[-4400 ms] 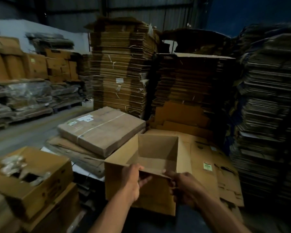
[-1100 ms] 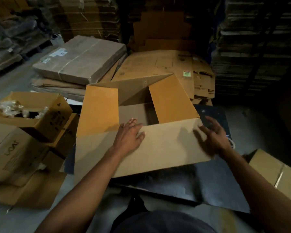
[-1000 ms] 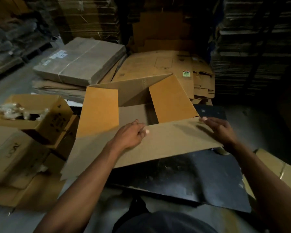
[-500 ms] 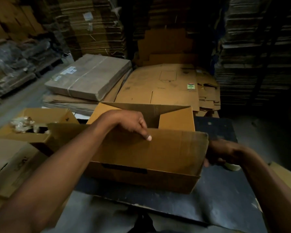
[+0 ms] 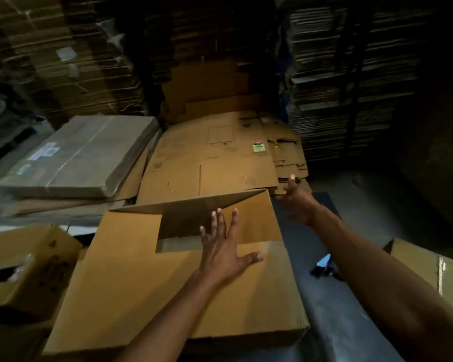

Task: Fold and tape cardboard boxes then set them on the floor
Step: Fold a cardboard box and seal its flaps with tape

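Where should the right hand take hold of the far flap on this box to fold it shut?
Grip the far flap by its free edge near the right corner, coming from the right side, where the right hand already hovers. The flap stands raised and tilted, so its edge is exposed for a pinch. The left hand lies flat on the near flap, probably steadying the box.

Light: dim, warm, strongest on the cardboard box (image 5: 147, 288) at centre.
Shadows: corners and right side fall nearly black.
Distortion: wide-angle bending of the stacked cardboard (image 5: 351, 82) towards the edges.
Sharpness: soft, grainy throughout.
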